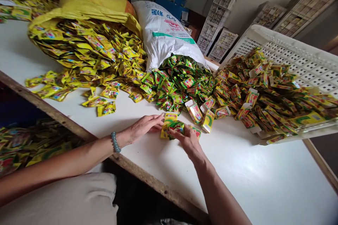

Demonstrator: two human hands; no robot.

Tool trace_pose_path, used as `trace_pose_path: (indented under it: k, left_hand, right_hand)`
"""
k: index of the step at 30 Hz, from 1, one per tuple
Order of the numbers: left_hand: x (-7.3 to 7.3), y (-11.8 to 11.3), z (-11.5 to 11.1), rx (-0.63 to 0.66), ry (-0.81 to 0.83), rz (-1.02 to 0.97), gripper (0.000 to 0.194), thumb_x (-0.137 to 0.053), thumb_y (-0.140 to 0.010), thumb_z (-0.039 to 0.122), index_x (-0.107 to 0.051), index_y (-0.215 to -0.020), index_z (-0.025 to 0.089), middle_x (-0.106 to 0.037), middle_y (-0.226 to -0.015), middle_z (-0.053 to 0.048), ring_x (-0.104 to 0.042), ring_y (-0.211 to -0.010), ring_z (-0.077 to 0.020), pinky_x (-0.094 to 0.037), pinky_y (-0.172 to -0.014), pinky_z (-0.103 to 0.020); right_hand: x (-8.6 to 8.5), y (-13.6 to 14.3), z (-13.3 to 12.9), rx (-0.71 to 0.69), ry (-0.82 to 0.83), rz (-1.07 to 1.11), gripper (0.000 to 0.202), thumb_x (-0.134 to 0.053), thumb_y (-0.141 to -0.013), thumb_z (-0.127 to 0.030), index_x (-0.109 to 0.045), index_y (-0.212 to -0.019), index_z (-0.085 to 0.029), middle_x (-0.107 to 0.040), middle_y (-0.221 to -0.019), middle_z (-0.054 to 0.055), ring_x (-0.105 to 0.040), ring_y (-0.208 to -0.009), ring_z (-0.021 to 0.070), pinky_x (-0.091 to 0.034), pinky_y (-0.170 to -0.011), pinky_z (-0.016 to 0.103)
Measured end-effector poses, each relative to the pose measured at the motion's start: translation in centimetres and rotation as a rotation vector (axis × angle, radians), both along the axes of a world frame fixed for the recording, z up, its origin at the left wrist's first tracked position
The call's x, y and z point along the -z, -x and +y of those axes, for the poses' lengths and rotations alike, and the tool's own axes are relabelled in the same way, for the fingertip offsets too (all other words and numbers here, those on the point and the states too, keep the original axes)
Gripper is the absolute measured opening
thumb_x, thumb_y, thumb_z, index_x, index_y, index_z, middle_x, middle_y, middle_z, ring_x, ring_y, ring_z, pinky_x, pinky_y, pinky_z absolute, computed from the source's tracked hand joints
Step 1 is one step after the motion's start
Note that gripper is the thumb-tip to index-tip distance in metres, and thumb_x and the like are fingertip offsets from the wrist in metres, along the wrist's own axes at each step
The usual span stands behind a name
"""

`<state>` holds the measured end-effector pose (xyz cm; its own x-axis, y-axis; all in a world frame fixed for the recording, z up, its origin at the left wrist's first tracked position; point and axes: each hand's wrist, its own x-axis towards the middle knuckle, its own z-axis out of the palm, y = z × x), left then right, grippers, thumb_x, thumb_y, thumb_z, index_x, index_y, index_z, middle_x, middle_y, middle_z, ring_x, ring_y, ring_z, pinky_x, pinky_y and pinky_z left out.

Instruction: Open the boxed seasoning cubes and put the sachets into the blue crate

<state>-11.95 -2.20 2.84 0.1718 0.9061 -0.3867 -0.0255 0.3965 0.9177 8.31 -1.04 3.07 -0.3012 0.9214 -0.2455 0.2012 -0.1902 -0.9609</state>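
Note:
My left hand reaches in from the left with its fingers stretched out, the tips at the left edge of a small yellow carton. Opposite it, my right hand pinches a shiny green sachet between thumb and fingers, over yellow packaging. The sachet partly covers the carton, so whether they are joined cannot be seen. Another small carton shows just behind my right hand. Close by lie open-ended cartons, one red and yellow and one yellow.
Yellow sachets spill from a yellow sack; green sachets spill from a white sack. At right, a tilted white crate spills cartons. The white table has a wooden front edge. Stacked crates stand behind.

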Motion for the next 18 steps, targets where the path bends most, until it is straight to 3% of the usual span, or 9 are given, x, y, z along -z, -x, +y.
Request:
trace_pose_path:
  k: [6,11,13,16,18]
  left_hand:
    - [-0.8,0.9,-0.7,0.023,-0.046,-0.124,0.054,-0.056,-0.082,0.063,-0.069,-0.115,0.023,-0.071,-0.118,-0.007,-0.062,-0.11,-0.0265,-0.047,-0.091,-0.034]
    - [-0.4,0.9,-1.3,0.081,-0.036,-0.204,0.044,-0.069,-0.076,0.05,-0.071,-0.107,0.019,-0.072,-0.11,-0.007,-0.064,-0.1,-0.0247,-0.048,-0.086,-0.032]
    - [-0.2,1.0,-1.3,0.086,-0.02,-0.206,0.043,-0.076,-0.069,0.042,-0.07,-0.105,0.018,-0.073,-0.105,-0.008,-0.065,-0.093,-0.0229,-0.048,-0.083,-0.032]
    - [0.1,1.3,-1.4,0.043,-0.02,-0.198,0.041,-0.081,-0.066,0.033,-0.07,-0.102,0.017,-0.073,-0.104,-0.007,-0.065,-0.091,-0.0204,-0.048,-0.084,-0.031]
    - [0.1,1.5,-1.4,0.019,-0.011,-0.194,0.043,-0.08,-0.069,0.035,-0.068,-0.106,0.018,-0.073,-0.106,-0.007,-0.066,-0.09,-0.0199,-0.049,-0.082,-0.031]
  right_hand:
    - [-1.4,2.2,-1.7,-0.096,0.099,0.381,0.036,-0.074,-0.075,-0.039,-0.069,-0.105,-0.02,-0.072,-0.1,0.005,-0.067,-0.089,0.0211,-0.05,-0.091,0.038]
    - [-1.5,3.1,-2.5,-0.222,0.124,0.4,0.032,-0.074,-0.074,-0.041,-0.07,-0.1,-0.021,-0.072,-0.092,0.003,-0.065,-0.084,0.02,-0.05,-0.088,0.037]
    - [-1.4,2.9,-2.2,-0.17,0.099,0.377,0.027,-0.074,-0.075,-0.041,-0.071,-0.092,-0.021,-0.07,-0.085,0.001,-0.063,-0.079,0.0179,-0.05,-0.082,0.033]
    - [-1.1,1.7,-0.8,0.089,-0.049,0.327,0.021,-0.074,-0.075,-0.04,-0.069,-0.083,-0.02,-0.067,-0.078,-0.001,-0.057,-0.07,0.0136,-0.047,-0.07,0.027]
    - [-0.7,0.9,0.2,0.215,-0.122,0.27,0.023,-0.074,-0.075,-0.04,-0.068,-0.085,-0.02,-0.067,-0.078,-0.001,-0.056,-0.069,0.0129,-0.045,-0.068,0.026]
